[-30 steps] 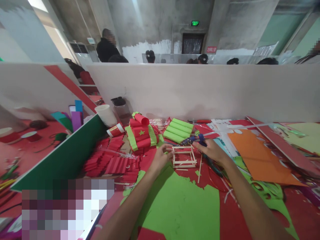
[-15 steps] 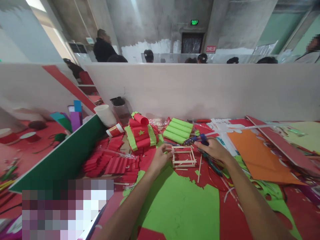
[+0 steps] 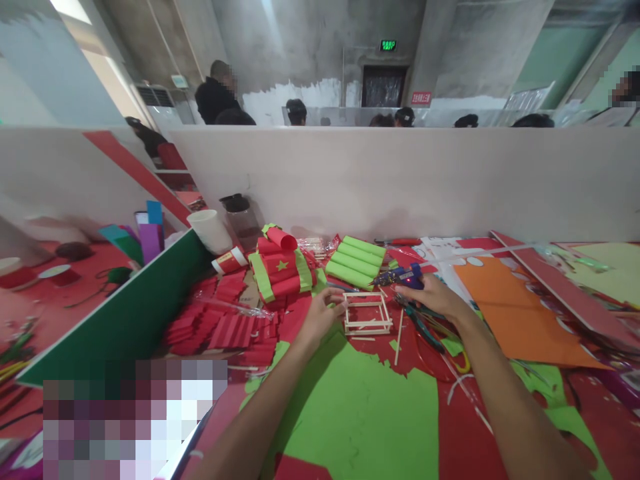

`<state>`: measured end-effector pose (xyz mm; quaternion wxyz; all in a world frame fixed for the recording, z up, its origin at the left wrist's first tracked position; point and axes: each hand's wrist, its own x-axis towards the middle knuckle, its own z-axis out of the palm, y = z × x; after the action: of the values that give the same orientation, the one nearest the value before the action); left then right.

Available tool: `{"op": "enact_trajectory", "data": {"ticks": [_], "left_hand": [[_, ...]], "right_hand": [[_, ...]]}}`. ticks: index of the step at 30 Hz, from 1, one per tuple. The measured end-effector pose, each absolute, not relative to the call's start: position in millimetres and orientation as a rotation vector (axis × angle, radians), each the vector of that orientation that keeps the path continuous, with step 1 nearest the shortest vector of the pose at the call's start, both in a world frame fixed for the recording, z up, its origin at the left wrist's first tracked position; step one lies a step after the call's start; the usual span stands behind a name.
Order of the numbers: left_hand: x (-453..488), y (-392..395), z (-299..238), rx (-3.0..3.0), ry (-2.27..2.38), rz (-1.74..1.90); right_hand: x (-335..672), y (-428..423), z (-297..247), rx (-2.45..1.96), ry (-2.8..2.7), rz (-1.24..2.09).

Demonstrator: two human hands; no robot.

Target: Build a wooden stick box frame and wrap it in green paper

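My left hand (image 3: 323,312) pinches the left side of a small box-shaped frame of pale wooden sticks (image 3: 367,325), which rests on the red tabletop. My right hand (image 3: 435,298) is closed round the handle of a blue glue gun (image 3: 397,276); its handle is mostly hidden by the fingers. A small red light shows on the gun, and its nozzle points left, just above the frame's back right corner. Teal-handled pliers (image 3: 425,328) lie below my right hand. A loose stick (image 3: 399,337) lies right of the frame.
Green paper rolls (image 3: 356,261) and a red paper model with a star (image 3: 283,267) stand behind the frame. Folded red paper (image 3: 233,331) lies left, a green sheet (image 3: 365,407) in front, orange card (image 3: 520,320) right. A white partition (image 3: 380,180) closes the back.
The glue gun has turned and shifted slightly right with my right hand, so more of its body shows. My left hand and the stick frame have stayed in place.
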<state>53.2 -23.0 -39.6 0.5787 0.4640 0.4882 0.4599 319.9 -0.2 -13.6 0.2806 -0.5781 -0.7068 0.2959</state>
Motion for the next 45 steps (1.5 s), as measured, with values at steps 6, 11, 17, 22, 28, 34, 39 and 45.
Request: {"op": "enact_trajectory", "data": {"ticks": [6, 11, 17, 22, 28, 34, 39, 45], "left_hand": [[53.0, -23.4, -39.3, 1.098, 1.160, 1.063], [52.6, -21.7, -41.4, 1.096, 1.148, 1.061], [52.3, -20.1, -43.5, 1.069, 1.147, 1.065], [52.4, -18.9, -45.5, 1.062, 1.132, 1.073], [51.8, -18.3, -47.8, 1.075, 1.128, 1.073], [51.5, -18.1, -49.5, 1.078, 1.129, 1.080], [52.0, -19.0, -45.3, 1.071, 1.152, 1.065], [52.6, -17.4, -46.5, 1.068, 1.147, 1.059]], "right_hand": [[330.1, -2.6, -4.7, -1.591, -1.947, 0.746], [340.3, -3.8, -2.4, -1.618, -1.862, 0.779], [333.0, -1.2, -11.5, -1.453, -1.448, 1.314], [312.2, -3.6, -16.8, -1.395, -1.297, 1.435], [295.8, -6.5, -16.9, -1.409, -1.278, 1.419], [294.0, -4.4, -22.9, -1.340, -1.280, 1.458], [294.6, -3.6, -25.4, -1.331, -1.273, 1.470], [293.9, -4.3, -24.6, -1.333, -1.284, 1.470]]}}
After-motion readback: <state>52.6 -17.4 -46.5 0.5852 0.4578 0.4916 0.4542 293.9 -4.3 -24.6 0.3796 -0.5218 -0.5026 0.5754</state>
